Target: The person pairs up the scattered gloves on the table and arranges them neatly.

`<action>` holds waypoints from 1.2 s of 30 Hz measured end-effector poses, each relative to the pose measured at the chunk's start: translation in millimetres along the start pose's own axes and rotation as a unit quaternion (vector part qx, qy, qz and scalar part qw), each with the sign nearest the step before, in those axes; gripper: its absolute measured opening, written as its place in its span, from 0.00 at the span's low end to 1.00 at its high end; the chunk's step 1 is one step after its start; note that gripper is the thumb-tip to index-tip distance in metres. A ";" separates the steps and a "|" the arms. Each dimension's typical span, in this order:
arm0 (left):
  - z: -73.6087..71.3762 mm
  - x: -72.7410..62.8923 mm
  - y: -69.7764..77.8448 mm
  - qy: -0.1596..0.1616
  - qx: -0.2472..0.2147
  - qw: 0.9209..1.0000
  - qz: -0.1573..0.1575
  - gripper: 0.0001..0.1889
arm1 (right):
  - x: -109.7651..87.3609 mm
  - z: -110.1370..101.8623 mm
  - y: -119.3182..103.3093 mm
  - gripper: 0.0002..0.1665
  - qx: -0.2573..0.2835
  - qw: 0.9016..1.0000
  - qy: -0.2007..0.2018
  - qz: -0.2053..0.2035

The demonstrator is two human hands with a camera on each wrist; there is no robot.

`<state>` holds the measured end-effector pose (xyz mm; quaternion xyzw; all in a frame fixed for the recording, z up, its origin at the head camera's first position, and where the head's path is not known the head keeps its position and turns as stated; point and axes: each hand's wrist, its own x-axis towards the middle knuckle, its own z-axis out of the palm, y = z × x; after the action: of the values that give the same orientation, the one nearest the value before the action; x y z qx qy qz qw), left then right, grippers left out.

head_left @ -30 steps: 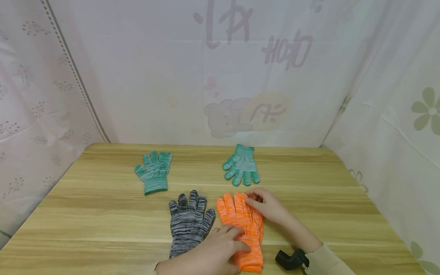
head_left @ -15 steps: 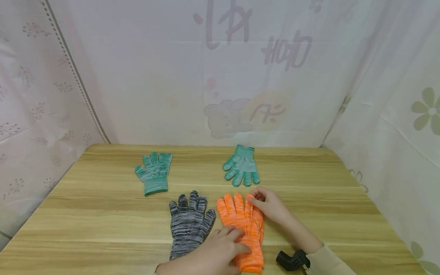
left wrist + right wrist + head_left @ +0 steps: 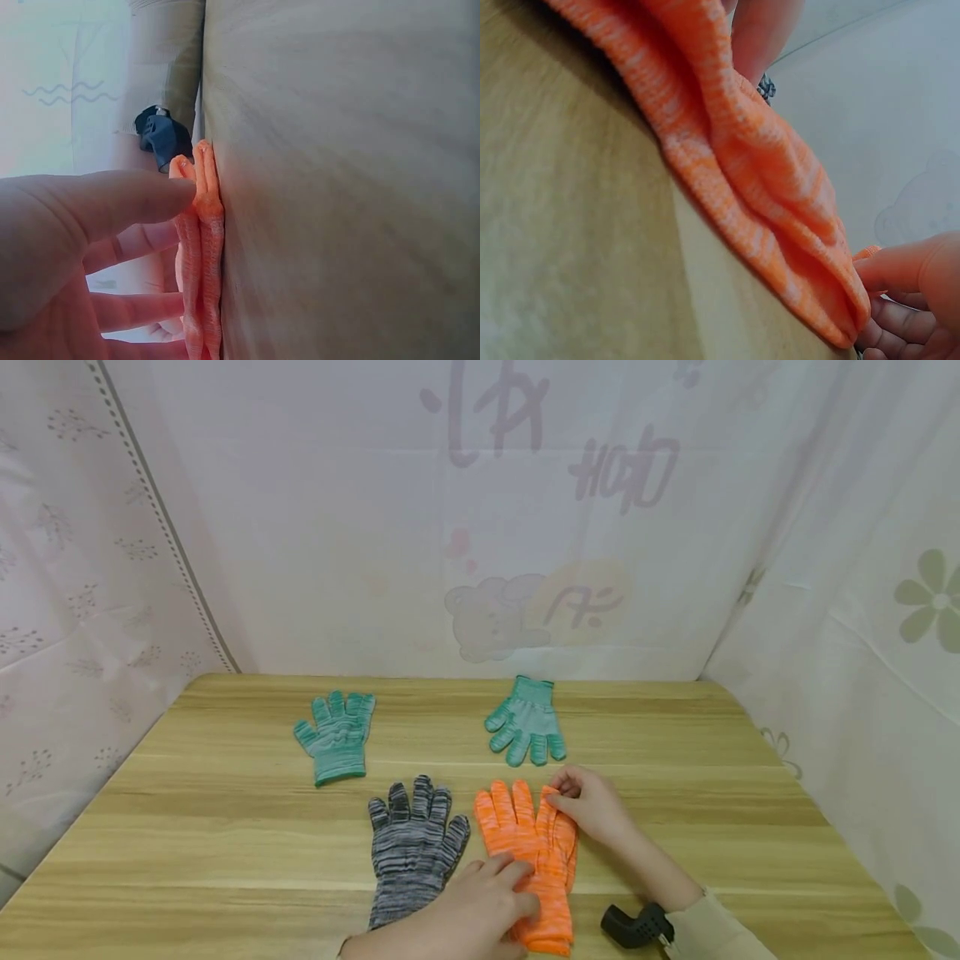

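Note:
Two orange knit gloves [image 3: 517, 835] lie stacked on the table, fingers pointing away, the lower one showing along the right side. My left hand [image 3: 480, 906] rests on the cuff half of the upper glove; in the left wrist view its thumb and fairly straight fingers [image 3: 139, 309] touch the glove's surface. At the far end, my right hand [image 3: 592, 806] pinches a fingertip of the orange glove between thumb and index finger. The right wrist view shows this hand [image 3: 919, 292] at the end of the layered orange fabric [image 3: 757, 180]. A grey-black knit glove [image 3: 412, 852] lies just left, its cuff partly hidden by my left forearm.
Farther back lie two green knit gloves: one at left [image 3: 337, 739] with fingers pointing away, another [image 3: 528, 722] near the back edge with fingers towards me. A black device [image 3: 637, 927] sits by my right sleeve. Printed curtains [image 3: 337, 527] enclose the wooden table [image 3: 202, 835].
My right hand has shifted slightly right, and the upper orange glove's finger under it has spread a little away from the others. My left hand stays nearly in place.

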<state>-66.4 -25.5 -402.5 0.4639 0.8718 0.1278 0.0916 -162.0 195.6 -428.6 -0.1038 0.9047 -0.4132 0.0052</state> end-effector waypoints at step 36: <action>-8.7 -5.1 1.3 -0.063 -0.019 0.998 0.019 0.22 | 2.4 -0.9 6.2 0.09 -0.009 1.000 -0.004 -0.017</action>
<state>-65.0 -30.2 -393.7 0.4859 0.8526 0.1168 0.1531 -165.7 199.8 -432.5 -0.1211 0.9065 -0.4044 0.0010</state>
